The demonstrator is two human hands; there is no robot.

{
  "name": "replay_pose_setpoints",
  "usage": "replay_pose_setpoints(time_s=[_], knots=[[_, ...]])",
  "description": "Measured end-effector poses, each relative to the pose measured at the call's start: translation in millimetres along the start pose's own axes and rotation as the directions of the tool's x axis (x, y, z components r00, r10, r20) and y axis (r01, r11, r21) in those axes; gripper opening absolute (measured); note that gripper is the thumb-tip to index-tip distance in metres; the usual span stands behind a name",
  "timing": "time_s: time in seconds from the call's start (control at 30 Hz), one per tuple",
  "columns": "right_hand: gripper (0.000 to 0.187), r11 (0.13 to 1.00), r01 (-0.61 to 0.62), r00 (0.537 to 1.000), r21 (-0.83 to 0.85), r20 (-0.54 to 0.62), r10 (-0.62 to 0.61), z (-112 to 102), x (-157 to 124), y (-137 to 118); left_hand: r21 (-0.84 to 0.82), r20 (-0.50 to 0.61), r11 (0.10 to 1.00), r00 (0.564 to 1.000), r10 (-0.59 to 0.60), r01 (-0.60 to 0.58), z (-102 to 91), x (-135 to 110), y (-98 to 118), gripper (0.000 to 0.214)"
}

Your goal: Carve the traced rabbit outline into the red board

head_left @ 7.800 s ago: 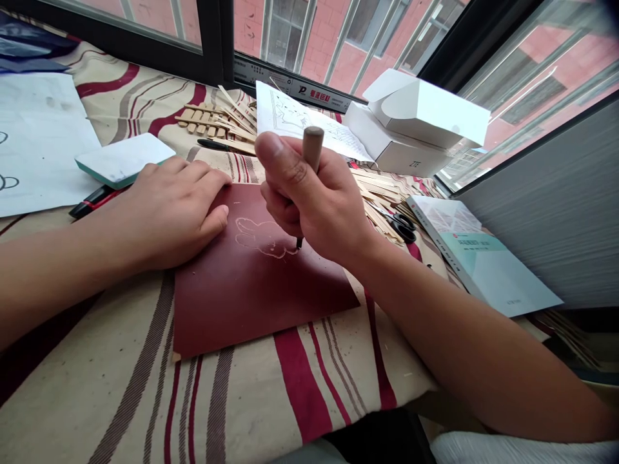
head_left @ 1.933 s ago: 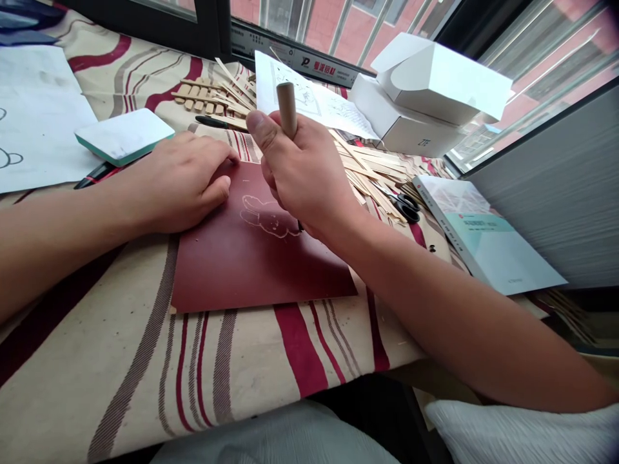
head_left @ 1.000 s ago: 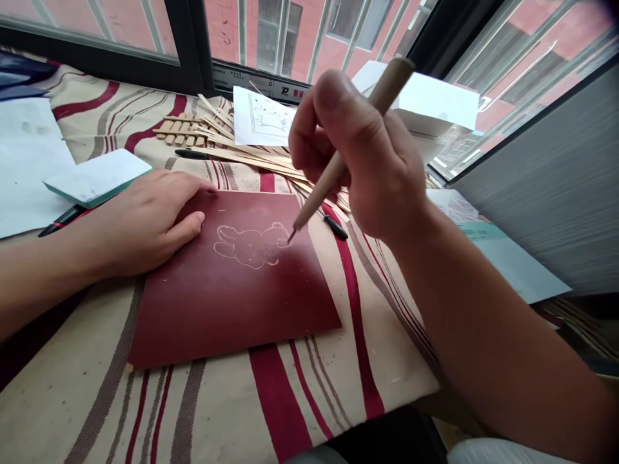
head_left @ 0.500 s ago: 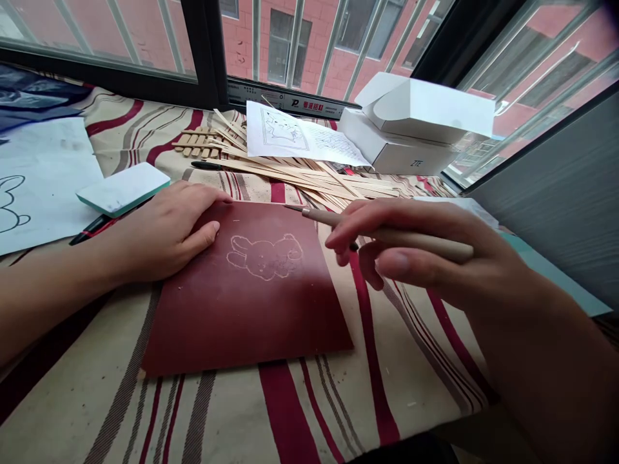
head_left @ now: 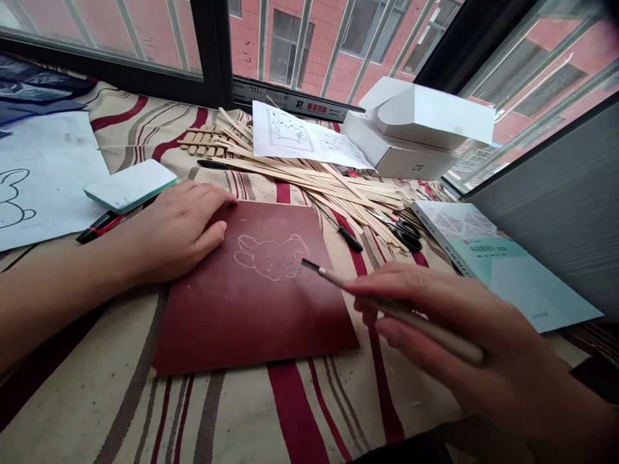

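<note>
A dark red board [head_left: 251, 303] lies on the striped cloth with a pale rabbit outline [head_left: 272, 256] cut into it. My left hand [head_left: 176, 225] lies flat on the board's upper left corner, fingers together, holding nothing. My right hand [head_left: 464, 335] is low at the right, fingers loosely closed on a wooden-handled carving tool [head_left: 387, 308]. The tool lies nearly level, and its metal tip points left, just right of the rabbit and above the board.
Thin wood strips [head_left: 314, 180] are heaped behind the board, with black scissors [head_left: 406, 233] and a small black tool [head_left: 349, 238]. A white box [head_left: 416, 129], printed sheets [head_left: 300, 135], a teal book [head_left: 503, 264], a teal-edged block [head_left: 129, 185] and a rabbit drawing [head_left: 29, 180] surround them.
My right hand left the carving spot, turned the tool from upright to nearly level, and dropped lower and right. The left hand stayed on the board.
</note>
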State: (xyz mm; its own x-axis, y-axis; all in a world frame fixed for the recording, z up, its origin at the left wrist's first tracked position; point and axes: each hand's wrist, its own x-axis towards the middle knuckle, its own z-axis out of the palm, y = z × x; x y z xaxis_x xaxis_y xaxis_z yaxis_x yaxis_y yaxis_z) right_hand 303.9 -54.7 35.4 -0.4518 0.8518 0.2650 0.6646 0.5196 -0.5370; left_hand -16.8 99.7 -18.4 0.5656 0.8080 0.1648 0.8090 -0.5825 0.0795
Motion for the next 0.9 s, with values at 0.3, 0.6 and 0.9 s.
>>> replay_pose_setpoints(time_s=[0.3, 0.6, 0.9], knots=[[0.034, 0.968, 0.134, 0.987, -0.213, -0.054, -0.148, 34, -6, -19, 0.24, 0.01, 0.969, 0.998, -0.058, 0.054, -3.3, -13, 14, 0.055], [0.039, 0.878, 0.21, 0.977, -0.43, 0.057, -0.205, 30, 5, -36, 0.296, 0.008, 0.952, 0.996, -0.084, 0.078, -4.6, -18, 21, 0.058], [0.046, 0.862, 0.166, 0.983, -0.479, 0.154, -0.104, 25, 9, -47, 0.336, -0.01, 0.94, 0.998, -0.066, 0.065, -2.1, -23, 23, 0.062]])
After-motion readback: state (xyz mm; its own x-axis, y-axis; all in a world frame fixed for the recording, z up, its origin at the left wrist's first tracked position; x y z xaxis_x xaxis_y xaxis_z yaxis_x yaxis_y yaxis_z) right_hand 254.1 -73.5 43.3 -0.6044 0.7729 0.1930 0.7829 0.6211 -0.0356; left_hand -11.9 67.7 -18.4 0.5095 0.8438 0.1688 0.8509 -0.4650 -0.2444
